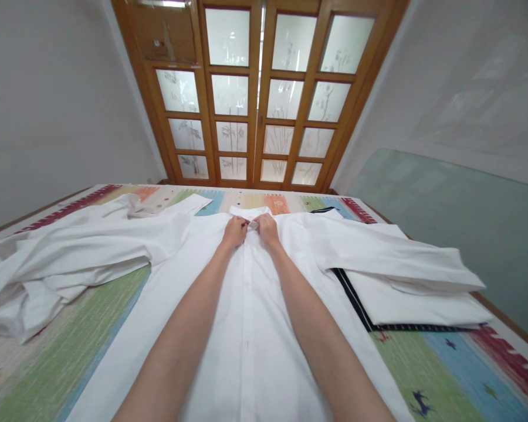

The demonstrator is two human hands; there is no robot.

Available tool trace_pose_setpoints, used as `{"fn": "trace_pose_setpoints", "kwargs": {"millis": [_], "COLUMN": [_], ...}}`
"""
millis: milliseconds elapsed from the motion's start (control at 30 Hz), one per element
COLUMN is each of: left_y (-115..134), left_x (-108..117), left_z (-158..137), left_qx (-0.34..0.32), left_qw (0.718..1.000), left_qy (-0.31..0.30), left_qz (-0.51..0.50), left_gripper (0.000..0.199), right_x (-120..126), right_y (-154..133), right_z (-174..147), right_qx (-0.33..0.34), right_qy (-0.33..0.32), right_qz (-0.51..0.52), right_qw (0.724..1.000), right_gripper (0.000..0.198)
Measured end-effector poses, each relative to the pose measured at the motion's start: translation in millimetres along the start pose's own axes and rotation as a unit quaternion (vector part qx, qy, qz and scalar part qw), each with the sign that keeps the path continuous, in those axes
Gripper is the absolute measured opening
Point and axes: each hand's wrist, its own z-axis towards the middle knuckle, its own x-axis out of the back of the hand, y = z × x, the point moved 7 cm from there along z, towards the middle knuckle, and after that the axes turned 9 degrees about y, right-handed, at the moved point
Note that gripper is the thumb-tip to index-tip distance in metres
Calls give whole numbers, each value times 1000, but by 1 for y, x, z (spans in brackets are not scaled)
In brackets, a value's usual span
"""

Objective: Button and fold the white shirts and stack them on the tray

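Note:
A white long-sleeved shirt (222, 346) lies spread flat, front side up, its collar (249, 211) at the far end and its sleeves out to both sides. Both arms reach along it to the collar. My left hand (235, 231) is closed on the shirt just below the collar, left of the front opening. Close beside it, my right hand (267, 227) pinches the shirt on the other side of the opening. A small bit of white cloth shows between the fingertips. Whether a button is there is too small to tell.
Beneath the shirt is a colourful patterned cloth (92, 328). More crumpled white clothing (35, 293) lies at left. Under the right sleeve sits a folded white stack (405, 305) with black striped edging. A wood-framed glass door (255, 129) stands beyond, a glass panel (449, 217) at right.

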Motion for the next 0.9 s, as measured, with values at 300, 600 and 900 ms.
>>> {"fn": "trace_pose_setpoints", "kwargs": {"millis": [300,600,900], "left_y": [-4,-13,-21], "left_x": [-5,2,6], "left_z": [7,10,10], "left_qx": [68,128,133], "left_qw": [997,975,961], "left_qy": [14,62,59], "left_qz": [30,-173,-237], "left_gripper": [15,10,15], "right_x": [0,-2,0], "right_y": [-4,-2,-6], "right_z": [0,-2,-4], "right_qx": [9,23,28], "right_qy": [-8,7,-1], "right_qz": [11,-21,42], "right_qw": [1000,999,999], "right_gripper": [18,7,8]}}
